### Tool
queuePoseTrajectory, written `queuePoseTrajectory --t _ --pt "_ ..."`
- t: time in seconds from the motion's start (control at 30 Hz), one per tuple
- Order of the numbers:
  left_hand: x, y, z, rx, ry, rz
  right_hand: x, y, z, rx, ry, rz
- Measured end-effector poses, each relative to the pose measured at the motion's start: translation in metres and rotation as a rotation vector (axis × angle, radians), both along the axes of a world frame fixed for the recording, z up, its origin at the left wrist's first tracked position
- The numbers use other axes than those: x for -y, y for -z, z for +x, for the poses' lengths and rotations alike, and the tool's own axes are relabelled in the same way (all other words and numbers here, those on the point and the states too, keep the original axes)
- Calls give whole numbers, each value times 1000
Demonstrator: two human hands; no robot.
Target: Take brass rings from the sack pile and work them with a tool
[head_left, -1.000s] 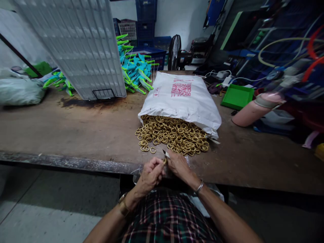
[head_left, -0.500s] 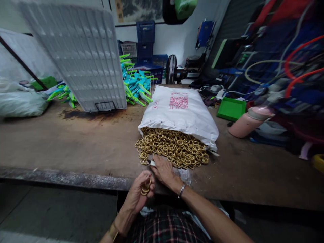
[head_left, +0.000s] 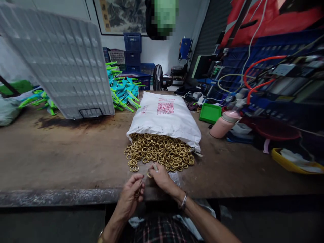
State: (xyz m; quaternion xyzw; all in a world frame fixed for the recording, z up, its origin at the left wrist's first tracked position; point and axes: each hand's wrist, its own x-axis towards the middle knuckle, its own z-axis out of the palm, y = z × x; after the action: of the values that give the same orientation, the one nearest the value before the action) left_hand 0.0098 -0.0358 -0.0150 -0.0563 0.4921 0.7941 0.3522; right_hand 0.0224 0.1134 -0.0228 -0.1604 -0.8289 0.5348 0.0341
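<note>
Many brass-coloured rings spill from the open end of a white sack on the brown table. Just in front of the pile, my right hand pinches a ring, and a small pale object shows at its fingers. My left hand is closed to the left of it, over the table's front edge, with rings partly hidden by its curled fingers. The two hands are close together but apart.
A tall translucent ribbed panel leans at the left, beside green and blue plastic pieces. To the right are a green tray, a pink bottle and a yellow tray. The table's front edge runs before me.
The view has swung to the right. My right hand has drawn back from the pile with a ring in its fingers, and my left hand has turned, hiding more of its rings.
</note>
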Motion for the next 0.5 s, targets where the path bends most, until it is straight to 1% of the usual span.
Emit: queuePoseTrajectory --t 0.1,0.17,0.2,0.27,0.33,0.5 --pt "-7 3 2 -185 20 -118 1 -4 8 103 30 -410" --pt "-11 4 4 -314 44 -173 3 -7 15 169 18 -617" --pt "-13 4 4 -371 47 -197 4 -9 17 187 9 -694" --pt "-16 4 5 -463 32 -224 6 -13 21 203 1 -801" --pt "-17 5 6 -523 20 -230 7 -15 24 212 3 -868" --pt "-14 9 9 -676 47 -292 11 -15 28 242 -43 -927"
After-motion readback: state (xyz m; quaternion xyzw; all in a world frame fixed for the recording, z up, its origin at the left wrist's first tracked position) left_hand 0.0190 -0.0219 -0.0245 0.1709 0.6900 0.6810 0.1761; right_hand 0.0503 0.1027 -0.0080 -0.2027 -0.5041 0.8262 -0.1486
